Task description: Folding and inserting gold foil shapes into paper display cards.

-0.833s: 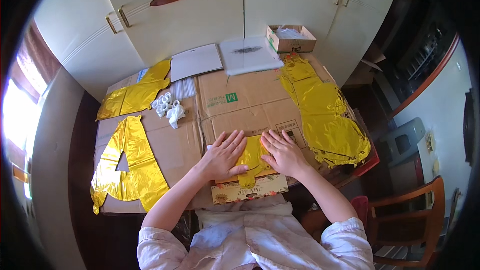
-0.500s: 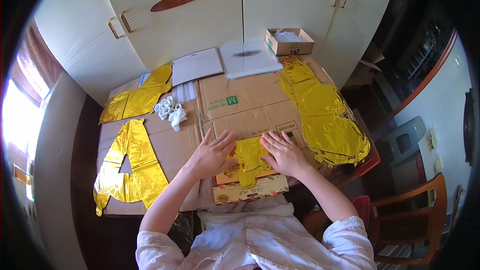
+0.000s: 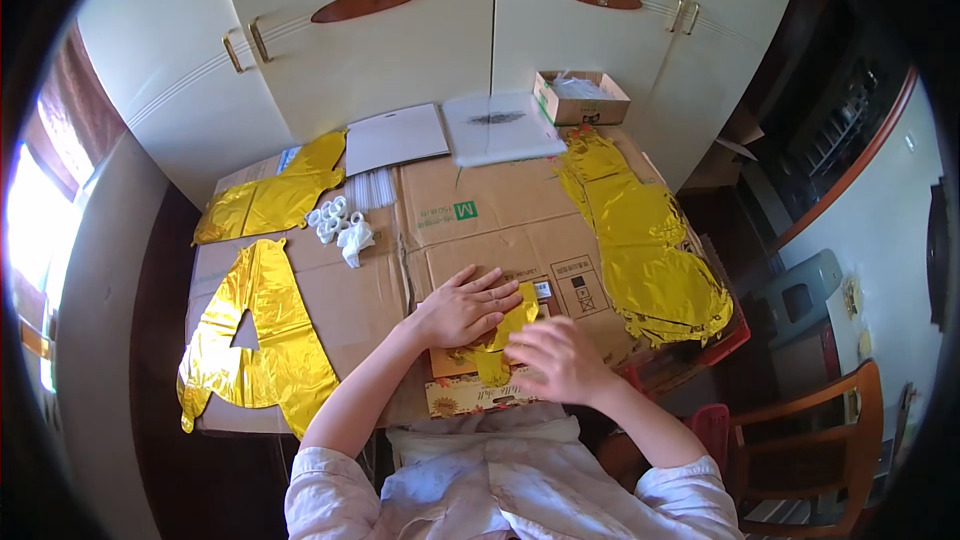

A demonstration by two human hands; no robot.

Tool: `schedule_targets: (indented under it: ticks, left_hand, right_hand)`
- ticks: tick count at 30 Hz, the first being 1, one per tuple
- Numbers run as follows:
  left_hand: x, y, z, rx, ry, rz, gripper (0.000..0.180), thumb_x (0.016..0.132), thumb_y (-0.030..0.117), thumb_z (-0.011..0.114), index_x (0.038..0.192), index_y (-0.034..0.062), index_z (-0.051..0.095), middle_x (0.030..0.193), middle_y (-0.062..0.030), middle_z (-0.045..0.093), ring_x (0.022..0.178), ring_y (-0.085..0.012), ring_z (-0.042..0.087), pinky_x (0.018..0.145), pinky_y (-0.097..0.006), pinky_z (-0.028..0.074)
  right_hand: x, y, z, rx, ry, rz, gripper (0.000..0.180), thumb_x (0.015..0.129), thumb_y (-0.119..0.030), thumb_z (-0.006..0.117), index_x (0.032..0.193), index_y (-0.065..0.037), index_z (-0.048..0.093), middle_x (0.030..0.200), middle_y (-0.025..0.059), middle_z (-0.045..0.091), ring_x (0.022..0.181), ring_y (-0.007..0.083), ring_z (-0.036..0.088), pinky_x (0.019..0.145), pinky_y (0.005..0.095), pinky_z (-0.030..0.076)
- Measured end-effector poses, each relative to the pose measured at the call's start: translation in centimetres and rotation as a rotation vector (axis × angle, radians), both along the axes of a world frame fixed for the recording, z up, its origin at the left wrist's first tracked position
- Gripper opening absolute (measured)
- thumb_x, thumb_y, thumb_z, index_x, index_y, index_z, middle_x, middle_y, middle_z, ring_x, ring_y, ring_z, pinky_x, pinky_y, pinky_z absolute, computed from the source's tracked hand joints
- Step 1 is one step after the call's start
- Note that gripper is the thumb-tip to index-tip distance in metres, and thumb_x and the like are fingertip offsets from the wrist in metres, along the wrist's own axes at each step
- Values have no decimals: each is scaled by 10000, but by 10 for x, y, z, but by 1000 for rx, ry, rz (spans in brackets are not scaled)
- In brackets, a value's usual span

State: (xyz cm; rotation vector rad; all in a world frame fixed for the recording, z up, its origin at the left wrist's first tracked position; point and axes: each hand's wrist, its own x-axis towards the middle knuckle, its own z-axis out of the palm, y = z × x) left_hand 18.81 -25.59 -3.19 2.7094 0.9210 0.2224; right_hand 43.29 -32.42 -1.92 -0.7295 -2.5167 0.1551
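A folded gold foil balloon (image 3: 492, 364) lies on a printed card packet (image 3: 470, 399) at the near edge of the table. My left hand (image 3: 468, 312) rests flat across the foil, fingers stretched out and pointing to the right, covering much of it. Just right of the foil, my right hand (image 3: 563, 360) hovers with its fingers loosely bent and apart. It is slightly blurred, and I see nothing in its grasp. A small label shows beyond the foil's far right corner.
Flat gold balloons lie around: an A-shaped one (image 3: 262, 340), another (image 3: 275, 195) at far left, and a stack (image 3: 650, 240) on the right. White ribbon rolls (image 3: 343, 227), white sheets (image 3: 398, 140) and an open box (image 3: 582, 98) sit on the cardboard-covered table (image 3: 490, 195).
My right hand has left the foil's far right side and come nearer, its fingers now bent. The left hand has slid right over the foil, whose right part looks narrower.
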Motion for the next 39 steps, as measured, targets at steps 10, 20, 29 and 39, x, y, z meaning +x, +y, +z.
schedule_targets:
  ticks: [10,20,29,39]
  left_hand:
    - [-5,4,-1,-170,-155,19,553,1030,405,275,1520,150,294,1566,-72,297,1469,-282,200,1199,-486,80]
    - [-8,6,0,-220,-229,14,581,1029,439,259,1523,134,278,1563,-88,299,1461,-249,233,1197,-487,92]
    - [-8,6,-2,-225,-269,26,592,1025,465,266,1521,143,281,1554,-91,316,1452,-241,257,1196,-485,109]
    - [-9,6,-3,-230,-272,33,624,1018,509,261,1515,133,295,1549,-101,325,1449,-245,262,1196,-486,116]
  right_hand:
    - [-23,-18,5,38,-102,57,449,743,-347,741,1081,-72,633,1023,42,610,1008,201,577,905,360,435]
    - [-32,-9,8,93,-230,4,546,745,-280,701,1238,-65,606,1080,66,624,951,210,591,876,374,462]
    - [-25,11,13,45,-282,83,494,738,-234,700,1207,-94,633,998,49,656,823,194,635,788,355,515]
    - [-35,3,6,45,-231,63,400,741,-225,703,1107,-67,662,917,33,684,788,163,668,698,316,552]
